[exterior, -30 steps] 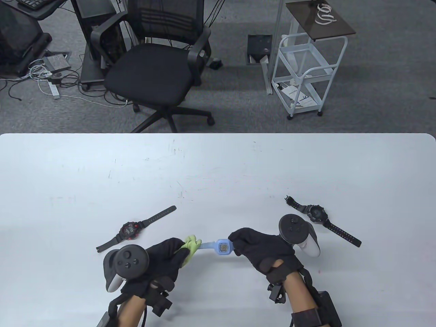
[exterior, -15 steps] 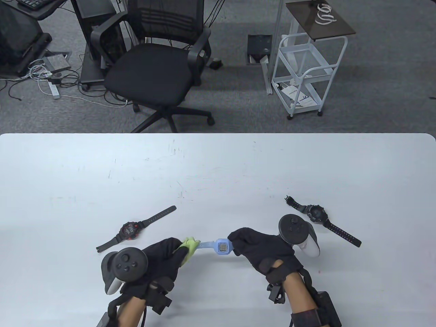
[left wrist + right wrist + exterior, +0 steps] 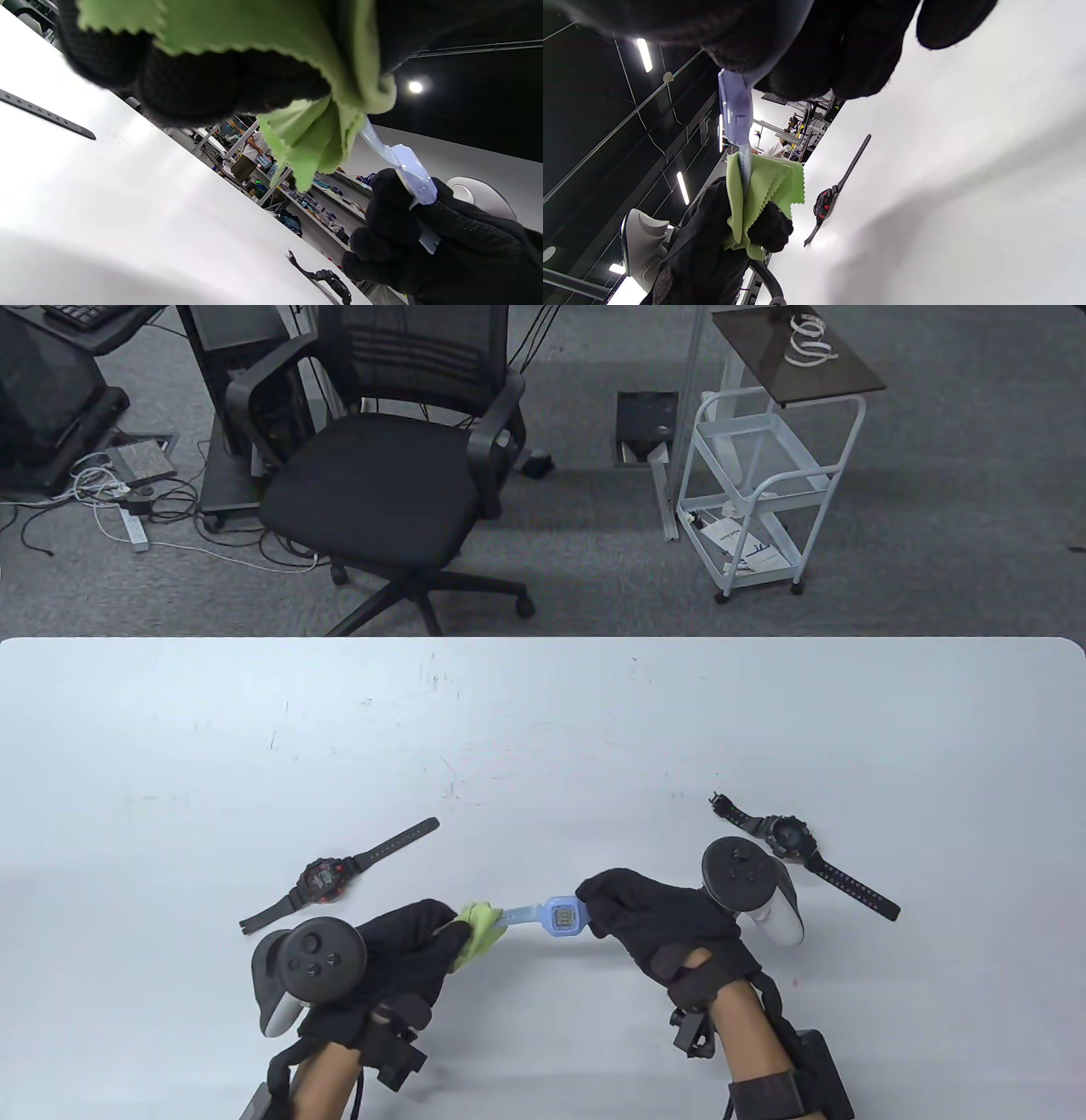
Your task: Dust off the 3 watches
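A light blue watch [image 3: 562, 918] [image 3: 409, 171] [image 3: 734, 108] is held above the white table [image 3: 543, 729] between both hands. My right hand [image 3: 653, 920] grips its right strap. My left hand [image 3: 416, 946] pinches a green cloth [image 3: 479, 931] [image 3: 314, 135] [image 3: 759, 190] around the watch's left strap. A red-and-black watch [image 3: 327, 878] [image 3: 825, 203] lies flat to the left of my hands. A black watch with a dotted strap [image 3: 789, 840] [image 3: 328, 279] lies to the right.
Beyond the table's far edge stand a black office chair [image 3: 382, 475] and a white wire cart [image 3: 764, 492]. Cables and a power strip [image 3: 127, 517] lie on the floor at the left.
The blue watch and my right hand have shifted slightly right and down. The green cloth has slid a little along the left strap. The two lying watches have not moved.
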Demonstrator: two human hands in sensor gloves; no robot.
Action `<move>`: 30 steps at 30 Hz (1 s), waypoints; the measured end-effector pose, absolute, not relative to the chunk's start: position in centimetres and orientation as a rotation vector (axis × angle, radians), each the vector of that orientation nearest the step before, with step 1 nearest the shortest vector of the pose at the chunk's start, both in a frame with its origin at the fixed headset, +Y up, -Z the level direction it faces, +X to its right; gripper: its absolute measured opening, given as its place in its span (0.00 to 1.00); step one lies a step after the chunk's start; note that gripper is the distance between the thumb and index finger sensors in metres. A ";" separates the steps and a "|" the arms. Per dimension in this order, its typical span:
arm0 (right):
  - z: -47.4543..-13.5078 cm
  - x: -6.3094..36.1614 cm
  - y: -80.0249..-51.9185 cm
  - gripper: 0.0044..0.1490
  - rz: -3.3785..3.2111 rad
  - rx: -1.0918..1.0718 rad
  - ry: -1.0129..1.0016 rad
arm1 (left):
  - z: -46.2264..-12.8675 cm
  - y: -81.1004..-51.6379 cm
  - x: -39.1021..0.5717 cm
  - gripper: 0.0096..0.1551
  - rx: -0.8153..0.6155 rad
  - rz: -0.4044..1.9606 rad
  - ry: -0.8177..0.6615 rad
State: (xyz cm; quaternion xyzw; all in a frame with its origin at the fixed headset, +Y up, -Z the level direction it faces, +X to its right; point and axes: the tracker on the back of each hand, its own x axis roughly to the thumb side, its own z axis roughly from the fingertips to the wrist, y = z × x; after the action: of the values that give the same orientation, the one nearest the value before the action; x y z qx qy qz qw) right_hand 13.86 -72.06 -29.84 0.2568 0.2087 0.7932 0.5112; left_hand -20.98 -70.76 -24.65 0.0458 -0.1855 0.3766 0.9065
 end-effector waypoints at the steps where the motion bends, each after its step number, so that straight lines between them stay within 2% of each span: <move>1: -29.8 13.8 -72.1 0.29 1.916 0.618 0.502 | -24.7 -70.7 -21.0 0.24 0.097 0.768 -0.376; 16: -29.8 14.0 -72.0 0.29 1.903 0.606 0.506 | -25.1 -71.2 -20.7 0.27 -0.027 0.873 -0.412; 24: -29.9 14.4 -71.8 0.29 1.910 0.585 0.468 | -24.6 -70.7 -21.1 0.25 0.092 0.755 -0.357; 30: -29.9 14.3 -71.8 0.29 1.907 0.594 0.481 | -24.7 -70.7 -21.0 0.25 0.067 0.760 -0.364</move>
State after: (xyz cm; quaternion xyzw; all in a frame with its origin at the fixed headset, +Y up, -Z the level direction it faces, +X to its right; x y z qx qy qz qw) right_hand 14.33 -71.84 -29.87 0.2473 0.2004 0.7944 0.5173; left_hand -21.04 -70.69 -24.68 0.0324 -0.1765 0.3686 0.9121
